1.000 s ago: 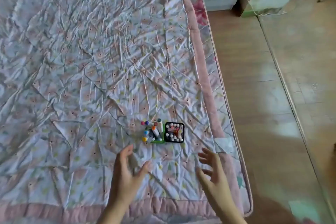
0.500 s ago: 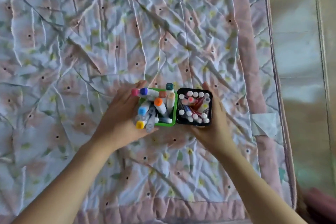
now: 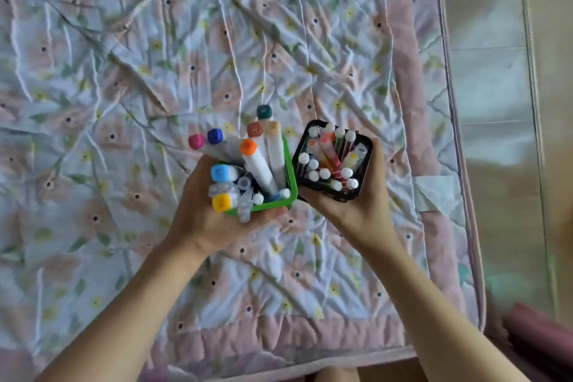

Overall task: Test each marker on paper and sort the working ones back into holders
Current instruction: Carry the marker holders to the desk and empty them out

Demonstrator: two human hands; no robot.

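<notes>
A green square holder (image 3: 290, 175) full of thick white markers with coloured caps (image 3: 259, 164) is gripped by my left hand (image 3: 201, 214), fingers wrapped round its left and near sides. Right beside it, touching, a black mesh holder (image 3: 362, 169) packed with several thin pens with white ends (image 3: 330, 161) is gripped by my right hand (image 3: 356, 211) from below and the right. Both holders are lifted slightly above the bed, tilted toward me. No paper is in view.
A wrinkled floral quilt (image 3: 155, 71) with a pink border (image 3: 406, 71) covers the bed. The bed's right edge drops to a tiled floor (image 3: 496, 87). A small white tag (image 3: 434, 195) lies on the border near my right hand.
My hands went from hovering open to closing round the two holders. The holders now sit higher and closer to the camera, tilted toward me.
</notes>
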